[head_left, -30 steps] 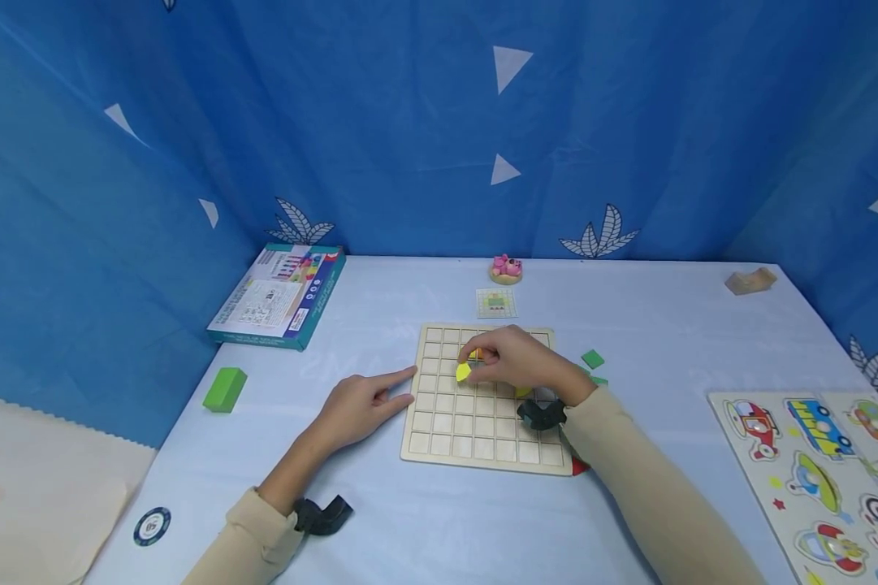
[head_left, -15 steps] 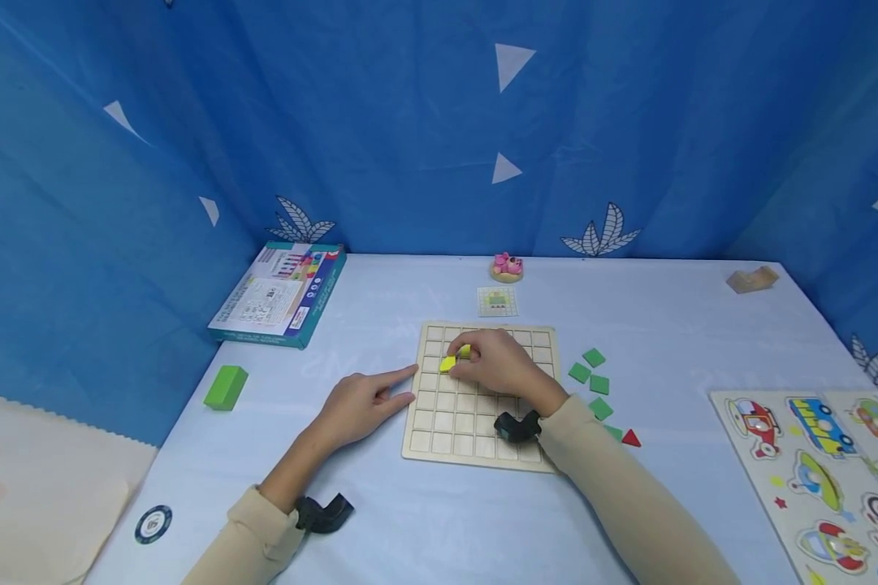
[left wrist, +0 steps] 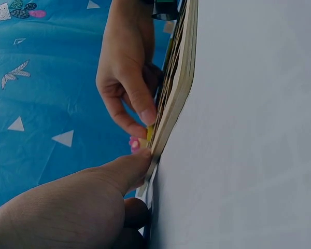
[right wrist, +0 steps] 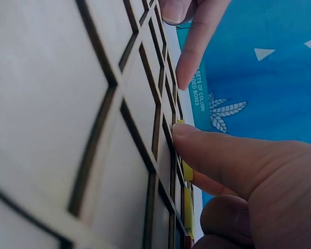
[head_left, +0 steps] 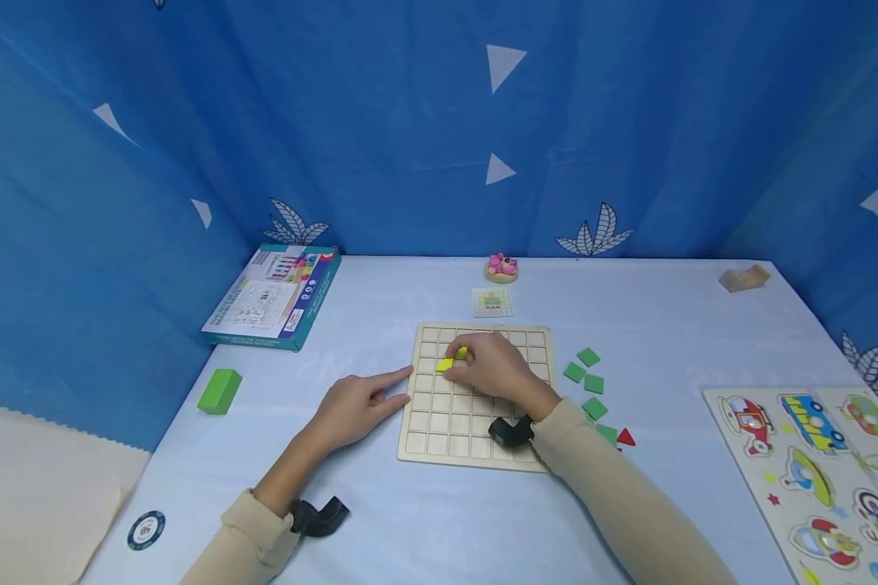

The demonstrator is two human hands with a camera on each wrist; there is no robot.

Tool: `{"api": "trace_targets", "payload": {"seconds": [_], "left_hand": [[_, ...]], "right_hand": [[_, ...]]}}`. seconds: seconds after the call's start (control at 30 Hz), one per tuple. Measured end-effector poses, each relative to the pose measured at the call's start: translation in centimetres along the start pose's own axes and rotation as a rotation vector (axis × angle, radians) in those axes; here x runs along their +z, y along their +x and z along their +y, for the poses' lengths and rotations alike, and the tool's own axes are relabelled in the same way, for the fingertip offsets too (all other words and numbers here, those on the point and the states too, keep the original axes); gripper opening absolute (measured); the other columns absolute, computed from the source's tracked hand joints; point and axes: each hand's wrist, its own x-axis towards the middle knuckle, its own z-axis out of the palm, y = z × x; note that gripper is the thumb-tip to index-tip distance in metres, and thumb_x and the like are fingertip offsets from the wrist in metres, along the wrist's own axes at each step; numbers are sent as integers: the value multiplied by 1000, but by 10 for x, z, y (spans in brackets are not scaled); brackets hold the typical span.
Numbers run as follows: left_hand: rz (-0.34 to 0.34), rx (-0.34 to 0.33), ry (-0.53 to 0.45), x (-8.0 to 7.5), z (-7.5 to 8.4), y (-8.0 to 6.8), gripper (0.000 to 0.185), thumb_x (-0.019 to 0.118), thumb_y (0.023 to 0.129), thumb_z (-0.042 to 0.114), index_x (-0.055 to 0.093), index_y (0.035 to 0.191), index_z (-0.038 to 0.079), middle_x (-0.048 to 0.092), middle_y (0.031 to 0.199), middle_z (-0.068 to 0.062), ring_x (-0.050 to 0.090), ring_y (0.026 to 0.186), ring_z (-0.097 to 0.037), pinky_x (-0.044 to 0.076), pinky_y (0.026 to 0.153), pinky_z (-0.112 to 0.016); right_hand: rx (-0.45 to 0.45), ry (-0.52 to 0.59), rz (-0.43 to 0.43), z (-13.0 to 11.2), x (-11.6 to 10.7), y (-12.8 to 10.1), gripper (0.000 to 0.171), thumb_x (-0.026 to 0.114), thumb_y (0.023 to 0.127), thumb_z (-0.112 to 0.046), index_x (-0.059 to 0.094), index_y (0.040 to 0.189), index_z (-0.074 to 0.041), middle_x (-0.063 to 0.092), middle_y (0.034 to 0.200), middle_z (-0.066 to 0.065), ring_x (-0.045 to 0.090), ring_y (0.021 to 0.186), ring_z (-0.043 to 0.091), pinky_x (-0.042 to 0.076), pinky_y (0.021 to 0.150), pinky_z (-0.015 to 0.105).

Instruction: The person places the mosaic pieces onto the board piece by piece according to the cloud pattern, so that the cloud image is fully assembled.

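Right hand (head_left: 499, 370) pinches a yellow tile (head_left: 444, 365), apparently seating it at centre frame on the grid board (head_left: 475, 455); left hand (head_left: 354, 404), fingers relaxed, steadies the board's edge.

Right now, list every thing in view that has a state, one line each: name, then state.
right hand: fingers curled, pressing a yellow tile on the board
left hand: index finger straight, touching the board's left edge
yellow tile: lying in a grid cell
wooden grid board: flat on the table, most cells bare
green tiles: loose, right of the board
red triangle: loose beside them
box: closed, lying flat
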Motion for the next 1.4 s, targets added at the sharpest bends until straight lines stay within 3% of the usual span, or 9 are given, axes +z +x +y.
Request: {"api": "trace_targets", "payload": {"seconds": [0.8,1.1,1.4], "left_hand": [[4,19,5,0,-1,0,51,69,97,46,61,144,29,44,56,11,36,50,-7,30,53,-26],[9,17,1,-1,1,-1,51,70,97,46,62,144,29,44,57,11,36,50,-7,30,53,-26],[12,29,0,-1,0,-1,51,70,97,46,61,144,29,44,57,11,36,49,-7,30,53,-26]], "right_hand": [[-14,-1,3,4,-1,0,19,82,89,-30,78,106,-22,48,59,-2,43,54,14,33,54,31],[-21,-49,14,1,0,-1,17,81,90,-31,79,105,-22,49,56,-3,44,52,14,39,68,35],[-39,-43,30,1,-4,-4,21,80,91,-29,80,109,-20,49,57,-4,45,53,13,37,60,33]]}}
